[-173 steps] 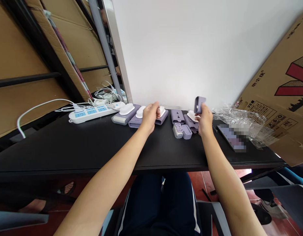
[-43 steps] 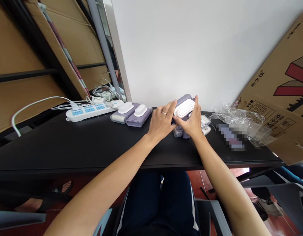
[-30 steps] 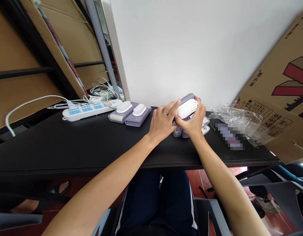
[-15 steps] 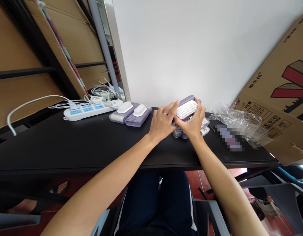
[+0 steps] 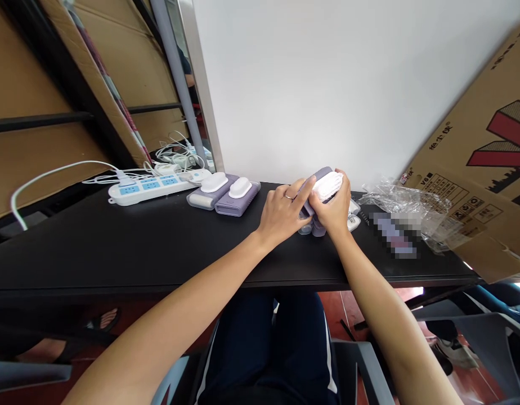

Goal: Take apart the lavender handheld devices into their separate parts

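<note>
Close to the white wall, my left hand [image 5: 283,209] grips a purple case [image 5: 323,171], its ring finger wearing a ring. My right hand [image 5: 336,205] is closed around a white oval brush [image 5: 327,187], which is tilted against the case. Fingers of both hands meet there and cover much of the two pieces. Partly hidden under the hands, more purple and clear cases [image 5: 318,229] rest on the black table. White labelled pieces [image 5: 353,222] show just right of my right hand.
Two purple cases [image 5: 238,203] with white oval tops stand left of my hands. Beside them lies a white power strip [image 5: 158,187] with cables. Crumpled clear plastic [image 5: 412,202] and a blurred-out item [image 5: 393,235] lie right, before a large cardboard box [image 5: 466,169].
The brush has turned, so its bristle face is seen more from the side, and the purple case is tilted more steeply. Both hands have shifted slightly right.
</note>
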Demonstrator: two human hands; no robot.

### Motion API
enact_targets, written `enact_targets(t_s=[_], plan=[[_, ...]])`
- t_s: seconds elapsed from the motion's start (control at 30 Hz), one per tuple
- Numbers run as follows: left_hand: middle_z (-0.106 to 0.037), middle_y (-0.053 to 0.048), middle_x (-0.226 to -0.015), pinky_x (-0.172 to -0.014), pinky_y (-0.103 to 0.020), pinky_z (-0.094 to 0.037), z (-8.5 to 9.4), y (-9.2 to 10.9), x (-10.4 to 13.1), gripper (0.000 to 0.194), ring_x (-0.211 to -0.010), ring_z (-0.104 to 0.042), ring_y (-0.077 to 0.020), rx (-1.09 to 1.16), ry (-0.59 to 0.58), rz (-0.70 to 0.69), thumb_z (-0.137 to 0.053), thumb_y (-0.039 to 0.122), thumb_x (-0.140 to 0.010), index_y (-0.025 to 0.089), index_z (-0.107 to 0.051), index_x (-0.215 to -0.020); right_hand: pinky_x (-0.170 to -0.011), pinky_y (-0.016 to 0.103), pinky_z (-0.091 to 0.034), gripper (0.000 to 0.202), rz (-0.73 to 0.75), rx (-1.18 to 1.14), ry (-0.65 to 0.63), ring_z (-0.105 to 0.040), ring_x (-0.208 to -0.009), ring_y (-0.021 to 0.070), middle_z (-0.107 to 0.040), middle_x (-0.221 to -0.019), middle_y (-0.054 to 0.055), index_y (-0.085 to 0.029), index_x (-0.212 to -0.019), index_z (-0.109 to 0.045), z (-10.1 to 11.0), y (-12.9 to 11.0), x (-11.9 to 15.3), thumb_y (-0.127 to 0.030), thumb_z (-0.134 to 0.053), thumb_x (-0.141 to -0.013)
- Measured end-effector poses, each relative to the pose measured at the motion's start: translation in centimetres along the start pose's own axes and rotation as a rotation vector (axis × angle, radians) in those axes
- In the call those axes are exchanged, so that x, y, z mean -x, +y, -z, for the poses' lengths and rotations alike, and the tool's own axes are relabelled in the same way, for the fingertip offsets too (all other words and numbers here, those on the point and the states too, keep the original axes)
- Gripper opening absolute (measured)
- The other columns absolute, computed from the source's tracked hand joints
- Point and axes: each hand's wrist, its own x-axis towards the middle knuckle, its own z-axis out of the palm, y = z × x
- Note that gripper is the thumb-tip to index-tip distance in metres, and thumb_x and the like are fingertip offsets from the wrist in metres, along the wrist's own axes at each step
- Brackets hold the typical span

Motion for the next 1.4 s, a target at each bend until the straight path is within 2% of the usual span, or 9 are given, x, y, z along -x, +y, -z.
enact_targets(t_s=[0.13, 0.37, 0.53, 0.63, 0.77, 0.97, 1.17, 1.27, 1.4], plan=[[-0.055, -0.014, -0.164, -0.103, -0.048, -0.045, -0.3, -0.3, 0.1, 0.077, -0.128, -0.058, -0.0379, -0.002, 0.009, -0.006, -0.068, 0.039, -0.098, 0.03, -0.041, -0.169, -0.12, 0.063, -0.043, 0.086, -0.011, -0.042, -0.037, -0.052, -0.146, 0.04, -0.052, -0.157, 0.021, -0.023, -0.156, -0.036, -0.3, 0.7, -0.1, -0.066, -0.066, -0.088], [-0.055, -0.014, -0.164, -0.107, -0.048, -0.045, -0.4, -1.5, -0.4, 0.087, -0.131, -0.056, -0.0377, -0.013, -0.03, 0.02, -0.074, 0.033, -0.093, 0.029, -0.036, -0.171, -0.122, 0.057, -0.044, 0.086, -0.112, -0.169, -0.158, -0.052, -0.149, 0.0351, -0.05, -0.164, 0.019, -0.025, -0.159, -0.036, -0.6, 1.6, -0.4, -0.07, -0.065, -0.092], [-0.053, -0.013, -0.166, -0.109, -0.048, -0.044, -0.2, -2.1, -0.4, 0.087, -0.135, -0.054, -0.0374, -0.053, -0.029, 0.016, -0.073, 0.031, -0.095, 0.029, -0.034, -0.172, -0.126, 0.058, -0.04, 0.098, -0.142, -0.207, -0.214, -0.043, -0.157, 0.0365, -0.038, -0.171, 0.021, -0.023, -0.165, -0.031, -0.3, 2.0, -0.6, -0.072, -0.068, -0.089], [-0.051, -0.012, -0.167, -0.11, -0.047, -0.045, 0.1, -2.4, -0.5, 0.083, -0.136, -0.054, -0.0365, -0.126, -0.031, 0.016, -0.069, 0.031, -0.098, 0.03, -0.033, -0.173, -0.126, 0.06, -0.04, 0.112, -0.097, -0.2, -0.243, -0.037, -0.16, 0.0384, -0.033, -0.173, 0.021, -0.026, -0.171, -0.021, -0.3, 2.2, -0.5, -0.072, -0.074, -0.084], [-0.05, -0.011, -0.168, -0.109, -0.047, -0.046, 0.3, -2.6, -0.6, 0.078, -0.135, -0.054, -0.0359, -0.184, -0.036, 0.019, -0.067, 0.032, -0.1, 0.031, -0.035, -0.172, -0.126, 0.062, -0.04, 0.116, -0.02, -0.223, -0.266, -0.048, -0.151, 0.0384, -0.034, -0.171, 0.02, -0.03, -0.172, -0.016, -0.5, 2.4, -0.3, -0.071, -0.078, -0.083], [-0.052, -0.011, -0.166, -0.11, -0.047, -0.045, 0.2, -2.6, -0.7, 0.08, -0.135, -0.053, -0.0365, -0.118, -0.018, 0.086, -0.069, 0.034, -0.099, 0.028, -0.036, -0.171, -0.126, 0.059, -0.043, 0.096, 0.009, -0.27, -0.232, -0.054, -0.144, 0.0346, -0.041, -0.165, 0.019, -0.029, -0.166, -0.029, -0.8, 2.4, -0.2, -0.054, -0.077, -0.086], [-0.053, -0.013, -0.164, -0.115, -0.049, -0.044, 0.4, -2.8, -1.3, 0.085, -0.139, -0.052, -0.0397, -0.001, 0.025, 0.322, -0.071, 0.042, -0.094, 0.025, -0.037, -0.17, -0.122, 0.057, -0.045, 0.07, -0.023, -0.211, -0.207, -0.058, -0.137, 0.0315, -0.051, -0.155, 0.016, -0.027, -0.155, -0.046, -0.6, 2.6, -0.5, -0.041, -0.069, -0.09], [-0.058, -0.016, -0.158, -0.115, -0.051, -0.045, 0.3, -3.2, -1.5, 0.08, -0.138, -0.053, -0.0411, 0.01, -0.019, 0.457, -0.07, 0.047, -0.094, 0.024, -0.043, -0.167, -0.121, 0.056, -0.045, 0.054, -0.06, -0.151, -0.209, -0.058, -0.134, 0.032, -0.059, -0.143, 0.015, -0.026, -0.142, -0.06, -0.6, 2.8, -0.6, -0.039, -0.069, -0.09], [-0.062, -0.02, -0.152, -0.115, -0.053, -0.046, 0.2, -3.7, -1.5, 0.074, -0.136, -0.055, -0.0429, -0.081, -0.111, 0.507, -0.068, 0.049, -0.095, 0.018, -0.052, -0.16, -0.117, 0.054, -0.046, 0.038, -0.126, -0.093, -0.193, -0.06, -0.128, 0.0324, -0.065, -0.131, 0.015, -0.024, -0.126, -0.072, -0.6, 2.8, -0.8, -0.04, -0.068, -0.091]])
